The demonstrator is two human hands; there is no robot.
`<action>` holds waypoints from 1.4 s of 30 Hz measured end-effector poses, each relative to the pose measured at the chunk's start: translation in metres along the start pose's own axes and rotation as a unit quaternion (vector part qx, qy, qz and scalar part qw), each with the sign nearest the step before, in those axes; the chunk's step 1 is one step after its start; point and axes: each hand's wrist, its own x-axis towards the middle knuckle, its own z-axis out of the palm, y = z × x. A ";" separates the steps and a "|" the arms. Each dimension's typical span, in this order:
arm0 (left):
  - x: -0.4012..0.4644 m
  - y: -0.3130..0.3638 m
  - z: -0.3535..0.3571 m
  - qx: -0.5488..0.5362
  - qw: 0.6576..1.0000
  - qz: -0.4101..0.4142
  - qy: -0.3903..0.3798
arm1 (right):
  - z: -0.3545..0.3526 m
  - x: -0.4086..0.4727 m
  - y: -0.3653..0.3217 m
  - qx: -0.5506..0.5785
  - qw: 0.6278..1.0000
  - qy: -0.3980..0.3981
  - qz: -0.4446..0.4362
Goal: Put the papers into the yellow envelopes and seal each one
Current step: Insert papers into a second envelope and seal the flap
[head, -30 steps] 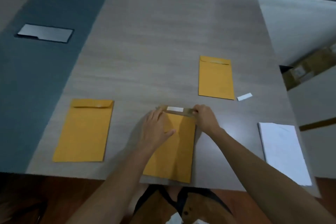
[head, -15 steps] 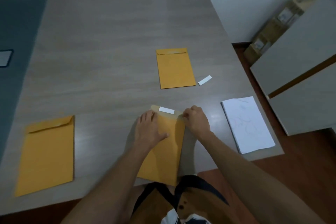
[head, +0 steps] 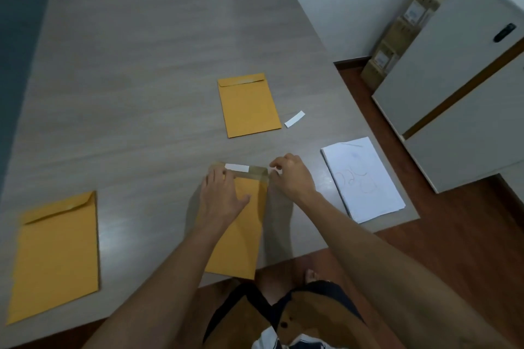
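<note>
Your left hand [head: 224, 195] lies flat, fingers straight, on the middle envelope [head: 243, 224] at the desk [head: 141, 93] edge, hiding part of it. Your right hand [head: 292, 176] has curled fingers at the flap corner; what they pinch is too small to tell. The papers [head: 365, 178] lie to its right.

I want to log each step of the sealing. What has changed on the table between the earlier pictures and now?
Little changed. The right hand lifted slightly off the open flap corner of the middle yellow paper envelope, its fingertips pinched together just beside it. The left hand stays flat on that envelope, and the white backing strip remains on the flap. The other two envelopes, loose white strip and white paper stack did not move; only the camera turned.
</note>
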 end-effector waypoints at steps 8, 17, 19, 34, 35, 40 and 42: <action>-0.009 0.111 0.005 -0.095 0.995 0.022 -0.027 | -0.057 -0.018 0.078 -0.024 0.994 0.045 0.094; -0.017 0.234 0.036 -0.213 0.967 -0.074 -0.118 | -0.115 -0.047 0.185 -0.135 0.966 0.043 0.214; -0.016 0.251 0.039 -0.229 0.959 -0.107 -0.131 | -0.119 -0.050 0.199 -0.138 0.966 0.018 0.219; -0.008 0.294 0.043 -0.310 0.914 -0.249 -0.081 | -0.114 -0.048 0.220 -0.087 0.976 -0.016 0.197; -0.008 0.296 0.041 -0.308 0.915 -0.251 -0.076 | -0.113 -0.048 0.220 -0.089 0.976 -0.015 0.196; -0.009 0.298 0.039 -0.302 0.915 -0.258 -0.068 | -0.113 -0.047 0.221 -0.090 0.976 -0.016 0.196; -0.008 0.297 0.041 -0.309 0.913 -0.260 -0.058 | -0.114 -0.047 0.220 -0.091 0.977 -0.016 0.194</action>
